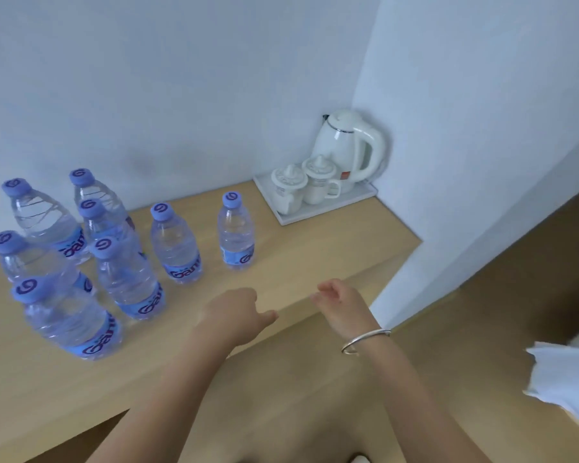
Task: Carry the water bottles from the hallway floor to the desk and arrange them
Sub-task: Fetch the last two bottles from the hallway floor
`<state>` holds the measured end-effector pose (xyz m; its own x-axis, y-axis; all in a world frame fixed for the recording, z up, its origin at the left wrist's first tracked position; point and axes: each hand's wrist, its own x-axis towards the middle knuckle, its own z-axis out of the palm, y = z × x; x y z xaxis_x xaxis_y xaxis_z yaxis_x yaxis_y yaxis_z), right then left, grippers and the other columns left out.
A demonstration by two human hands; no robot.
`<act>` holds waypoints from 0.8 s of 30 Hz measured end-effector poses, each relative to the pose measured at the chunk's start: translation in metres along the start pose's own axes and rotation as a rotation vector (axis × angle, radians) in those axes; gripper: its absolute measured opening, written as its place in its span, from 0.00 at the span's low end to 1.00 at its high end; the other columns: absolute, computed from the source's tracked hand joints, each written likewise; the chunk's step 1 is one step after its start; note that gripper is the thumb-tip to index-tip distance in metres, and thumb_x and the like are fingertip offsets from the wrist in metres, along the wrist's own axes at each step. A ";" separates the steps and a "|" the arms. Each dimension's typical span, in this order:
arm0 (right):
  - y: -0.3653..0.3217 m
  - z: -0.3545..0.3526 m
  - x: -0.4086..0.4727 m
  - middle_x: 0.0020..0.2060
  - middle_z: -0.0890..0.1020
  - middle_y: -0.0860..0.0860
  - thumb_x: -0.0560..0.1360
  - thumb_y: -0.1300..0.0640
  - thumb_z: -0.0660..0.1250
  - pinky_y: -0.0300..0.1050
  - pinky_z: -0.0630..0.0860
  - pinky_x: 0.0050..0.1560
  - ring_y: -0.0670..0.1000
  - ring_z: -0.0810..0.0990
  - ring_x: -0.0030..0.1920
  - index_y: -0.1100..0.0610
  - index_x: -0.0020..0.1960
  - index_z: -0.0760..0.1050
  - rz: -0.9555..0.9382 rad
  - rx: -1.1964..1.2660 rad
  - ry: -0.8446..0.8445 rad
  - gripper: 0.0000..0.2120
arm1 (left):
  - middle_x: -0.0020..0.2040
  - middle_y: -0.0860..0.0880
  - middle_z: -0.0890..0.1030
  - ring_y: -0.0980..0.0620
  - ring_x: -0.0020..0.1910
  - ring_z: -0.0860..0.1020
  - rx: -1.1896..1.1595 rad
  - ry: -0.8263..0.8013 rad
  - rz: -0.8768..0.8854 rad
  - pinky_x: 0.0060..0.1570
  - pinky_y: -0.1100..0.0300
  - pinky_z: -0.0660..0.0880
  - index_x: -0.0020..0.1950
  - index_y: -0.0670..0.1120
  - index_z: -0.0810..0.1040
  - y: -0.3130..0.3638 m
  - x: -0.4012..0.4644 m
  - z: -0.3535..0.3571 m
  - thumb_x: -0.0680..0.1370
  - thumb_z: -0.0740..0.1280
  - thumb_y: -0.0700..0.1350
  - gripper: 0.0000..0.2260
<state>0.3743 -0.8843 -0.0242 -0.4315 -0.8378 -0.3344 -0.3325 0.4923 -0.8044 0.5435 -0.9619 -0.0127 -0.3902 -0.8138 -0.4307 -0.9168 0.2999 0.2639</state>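
Note:
Several clear water bottles with purple caps and blue labels stand upright on the wooden desk (315, 262). Most are clustered at the left, with one bottle (71, 322) nearest me. Another bottle (176, 243) stands to the right of the cluster, and the rightmost bottle (235, 232) stands alone. My left hand (234, 312) hovers over the desk's front edge, fingers loosely curled, holding nothing. My right hand (340, 302), with a silver bangle on the wrist, is beside it, fingers apart and empty. Both hands are apart from the bottles.
A white tray (318, 213) in the desk's back right corner carries a white electric kettle (348, 145) and two lidded white cups (290, 188). White walls enclose the desk at the back and right. White cloth (565, 379) shows at the right edge above a wooden floor.

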 end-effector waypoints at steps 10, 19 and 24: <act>0.120 -0.180 -0.031 0.55 0.75 0.47 0.74 0.50 0.66 0.41 0.69 0.58 0.46 0.73 0.56 0.55 0.59 0.73 0.139 0.119 0.283 0.15 | 0.62 0.51 0.76 0.50 0.61 0.74 0.096 -0.044 0.371 0.53 0.57 0.70 0.66 0.49 0.70 0.223 0.015 0.042 0.74 0.61 0.64 0.27; 0.216 -0.317 -0.061 0.48 0.76 0.46 0.74 0.49 0.65 0.33 0.69 0.39 0.43 0.74 0.43 0.52 0.53 0.73 0.267 0.169 0.458 0.10 | 0.62 0.53 0.76 0.53 0.60 0.75 0.137 -0.096 0.587 0.49 0.62 0.68 0.68 0.51 0.68 0.396 0.017 0.093 0.74 0.60 0.65 0.27; 0.255 -0.365 -0.069 0.48 0.75 0.45 0.74 0.47 0.65 0.34 0.68 0.41 0.42 0.74 0.45 0.52 0.56 0.73 0.318 0.150 0.498 0.13 | 0.63 0.53 0.75 0.52 0.61 0.74 0.176 -0.177 0.647 0.56 0.58 0.68 0.68 0.52 0.68 0.460 0.024 0.121 0.74 0.61 0.65 0.27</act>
<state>0.0132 -0.6151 -0.0268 -0.8427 -0.4265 -0.3286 -0.0169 0.6309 -0.7757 0.1026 -0.7832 -0.0060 -0.8575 -0.3552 -0.3723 -0.4895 0.7860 0.3775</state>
